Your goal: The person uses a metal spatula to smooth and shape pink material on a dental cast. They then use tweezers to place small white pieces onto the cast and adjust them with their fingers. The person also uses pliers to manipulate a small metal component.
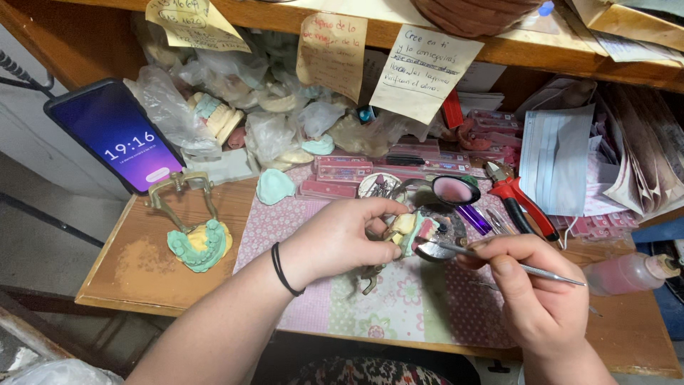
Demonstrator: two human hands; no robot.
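Metal formed the slim hand instrument [499,259] that the right hand [538,296] pinched between thumb and fingers, pen-fashion, with the shaft running out past the knuckles to the right. Its flattened working tip lay against the dental model [412,229], a small cast of pale yellow, green and pink parts mounted in a brass-coloured hinged frame. The left hand [340,239] was closed around that model from the left, fingers curled over its top and thumb beneath, holding it just above the patterned patchwork mat [399,303] near the middle of the wooden workbench [135,274]. A black band sat on the left wrist.

Left of the mat, well apart from both hands, a second green and yellow cast [201,244] stood on the bare wood in its own brass-coloured frame. A smartphone [117,134] with a lit screen leaned against the wall behind it. Behind the held model stood a small round dish of pink material [455,190], and red-handled pliers [524,203] lay to the right of it. A translucent squeeze bottle [627,273] of pinkish liquid lay on its side near the right edge of the bench. Handwritten paper notes [422,71] hung from the shelf above, over bagged casts and flat pink trays.
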